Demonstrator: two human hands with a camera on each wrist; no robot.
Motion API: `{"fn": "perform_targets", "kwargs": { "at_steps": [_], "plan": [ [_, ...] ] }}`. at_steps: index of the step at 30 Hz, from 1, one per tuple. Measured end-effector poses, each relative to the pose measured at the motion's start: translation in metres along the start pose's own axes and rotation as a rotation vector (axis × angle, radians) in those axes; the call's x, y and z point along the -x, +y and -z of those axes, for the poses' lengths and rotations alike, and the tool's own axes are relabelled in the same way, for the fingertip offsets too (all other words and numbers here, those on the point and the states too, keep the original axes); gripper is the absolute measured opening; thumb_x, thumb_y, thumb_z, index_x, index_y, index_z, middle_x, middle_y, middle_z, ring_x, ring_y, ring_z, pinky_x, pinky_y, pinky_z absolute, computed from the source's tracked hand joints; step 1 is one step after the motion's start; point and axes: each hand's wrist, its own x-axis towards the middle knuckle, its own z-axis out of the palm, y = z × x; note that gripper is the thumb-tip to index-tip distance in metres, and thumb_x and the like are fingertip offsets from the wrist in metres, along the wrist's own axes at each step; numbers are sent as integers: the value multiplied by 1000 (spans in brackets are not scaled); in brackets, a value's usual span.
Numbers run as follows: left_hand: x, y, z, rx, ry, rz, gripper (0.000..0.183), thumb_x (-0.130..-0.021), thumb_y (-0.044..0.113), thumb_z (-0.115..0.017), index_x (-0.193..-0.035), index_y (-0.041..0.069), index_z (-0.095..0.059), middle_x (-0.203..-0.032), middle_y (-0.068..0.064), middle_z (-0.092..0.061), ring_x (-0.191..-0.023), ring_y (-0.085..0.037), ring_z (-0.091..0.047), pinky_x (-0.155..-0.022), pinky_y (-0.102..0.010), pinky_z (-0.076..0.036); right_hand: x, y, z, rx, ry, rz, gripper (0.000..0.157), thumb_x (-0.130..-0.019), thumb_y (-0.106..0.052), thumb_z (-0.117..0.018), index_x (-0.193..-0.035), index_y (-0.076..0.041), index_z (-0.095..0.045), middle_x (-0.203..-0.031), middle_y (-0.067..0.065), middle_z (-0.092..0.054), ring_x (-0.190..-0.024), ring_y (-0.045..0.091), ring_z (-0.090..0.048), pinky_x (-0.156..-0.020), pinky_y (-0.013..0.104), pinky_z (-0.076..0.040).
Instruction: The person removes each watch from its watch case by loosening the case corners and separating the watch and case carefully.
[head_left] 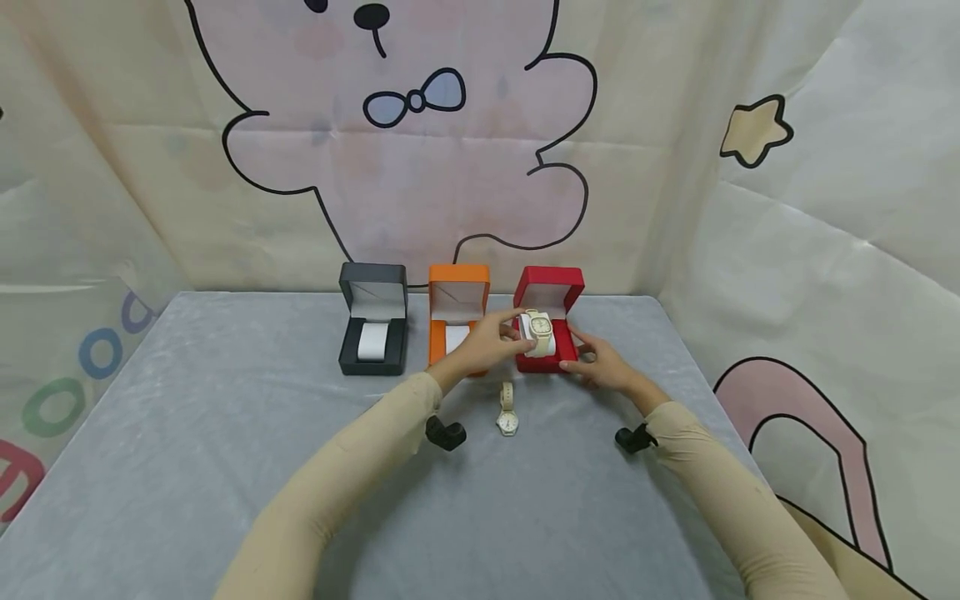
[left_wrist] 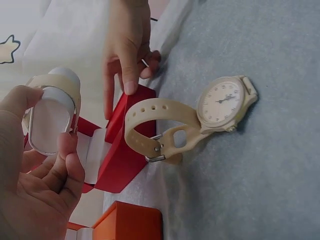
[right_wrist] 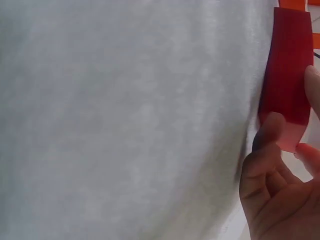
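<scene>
My left hand (head_left: 487, 343) pinches a white watch cushion (left_wrist: 50, 125) with a cream, square-faced watch (head_left: 540, 327) strapped round it. The cushion is held at the open red watch box (head_left: 540, 365); in the left wrist view it appears lifted out of the box. At the box's right front corner my right hand (head_left: 600, 365) grips, with the thumb on the front and fingers along the side. A second cream watch (head_left: 507, 422), round-faced and buckled into a loop, lies on the table in front of the boxes.
To the left of the red box stand an open orange watch box (head_left: 459, 275) and an open dark grey one (head_left: 372, 273), each with a white cushion inside. A grey cloth covers the table (head_left: 225, 417). A printed curtain (head_left: 637, 208) hangs behind.
</scene>
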Motion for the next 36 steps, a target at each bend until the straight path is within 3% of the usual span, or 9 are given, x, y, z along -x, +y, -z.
{"fn": "perform_targets", "kwargs": {
  "at_steps": [4,11,19,28,36],
  "plan": [
    [5,-1,2,-4,-2,13,70,-92,33,-74,-154,18,-44,-113,-9,-66,-104,-19,-62,-78,-26,-50,1,-4,2,-7,7,22,86,-96,-24,-70,-163,-10,-17,-132,32,-53,-95,28,-59,-69,32,-57],
    [12,4,6,-9,2,44,73,-91,35,-74,-155,19,-43,-114,-9,-67,-103,-21,-62,-73,-27,-50,2,-5,5,-38,6,23,80,-98,-20,-68,-162,-6,-21,-128,33,-55,-75,24,-63,-63,32,-55],
    [20,4,9,8,3,45,72,-91,32,-75,-154,15,-44,-115,-12,-68,-97,-18,-61,-69,-24,-50,7,-9,12,-4,54,34,66,-101,-26,-63,-156,-3,-34,-132,30,-56,-83,28,-69,-60,30,-54],
    [31,-4,14,43,-9,41,68,-92,28,-74,-152,14,-47,-104,-12,-70,-71,-18,-63,-60,-24,-51,22,-22,13,-41,168,137,55,-104,-22,-58,-151,1,-42,-129,30,-59,-90,45,-68,-64,27,-56],
    [37,0,16,76,-8,73,69,-91,30,-75,-152,14,-47,-104,-11,-69,-66,-14,-59,-60,-24,-51,32,-43,10,-52,154,182,54,-103,-16,-58,-152,1,-41,-134,30,-57,-93,43,-68,-67,33,-58]
  ]
}}
